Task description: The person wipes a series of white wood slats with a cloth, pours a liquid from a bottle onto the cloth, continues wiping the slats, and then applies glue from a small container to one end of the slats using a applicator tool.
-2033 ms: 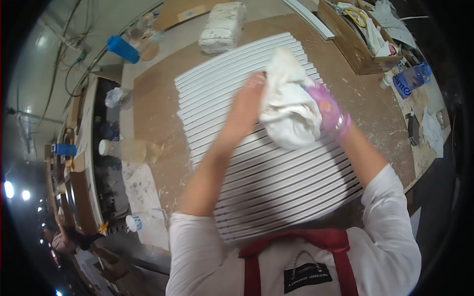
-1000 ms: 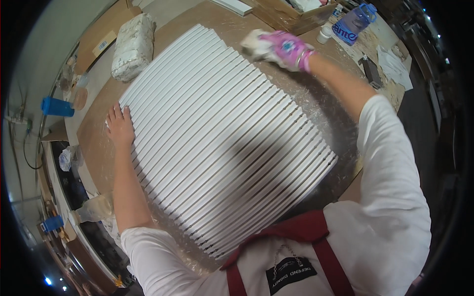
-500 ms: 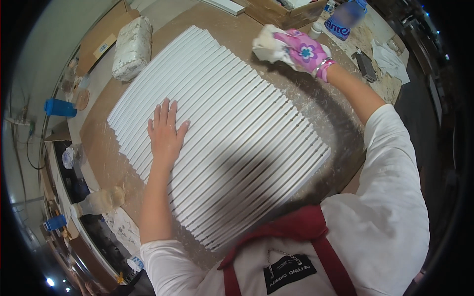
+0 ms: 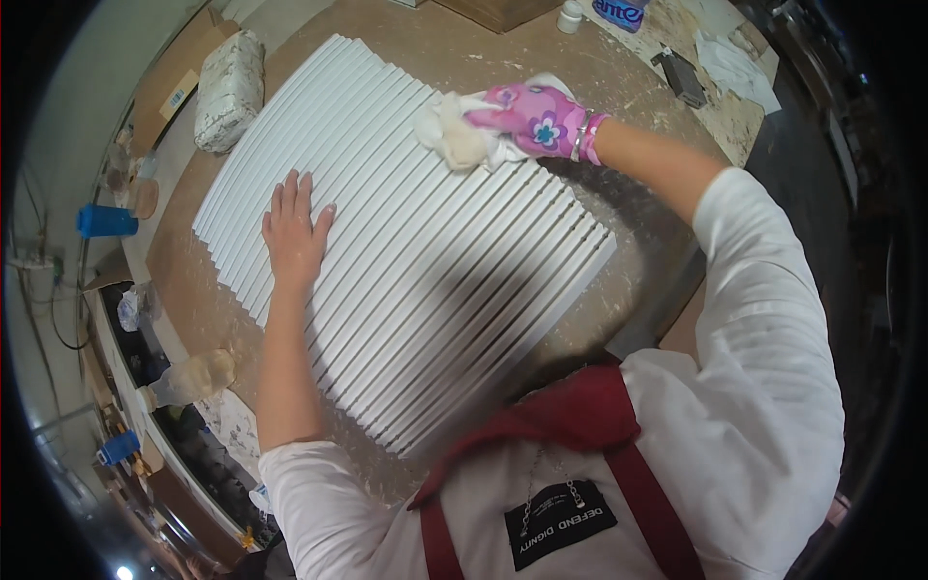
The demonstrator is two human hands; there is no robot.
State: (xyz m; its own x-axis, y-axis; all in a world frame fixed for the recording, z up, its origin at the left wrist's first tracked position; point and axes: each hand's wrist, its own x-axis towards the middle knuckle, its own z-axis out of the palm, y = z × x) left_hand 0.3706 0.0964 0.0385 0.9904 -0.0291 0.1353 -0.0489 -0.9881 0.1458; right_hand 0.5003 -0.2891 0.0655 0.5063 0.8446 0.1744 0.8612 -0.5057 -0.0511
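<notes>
Many long white slats (image 4: 387, 242) lie side by side on a brown worktable, narrow dark gaps showing between those nearer me. My bare left hand (image 4: 295, 232) rests flat on the slats toward their left side, fingers stretched out. On my right hand (image 4: 541, 118) is a pink glove with a flower pattern, a bracelet round its wrist. That hand is closed on a bunched white cloth (image 4: 456, 135), which sits at the far right edge of the slats and seems to touch them. The gloved fingertips are partly hidden in the cloth.
A white-smeared wrapped block (image 4: 230, 92) lies beyond the slats at the left. Along the left side are a blue cup (image 4: 106, 220) and a clear bottle (image 4: 193, 378) on its side. Far right stand a small white bottle (image 4: 569, 16), a purple container (image 4: 619, 12) and a dark grey block (image 4: 681, 77).
My right hand has brought the cloth from off the table's far right leftward and nearer, onto the slats' edge. My left hand stays flat on the slats; the whole view has shifted slightly.
</notes>
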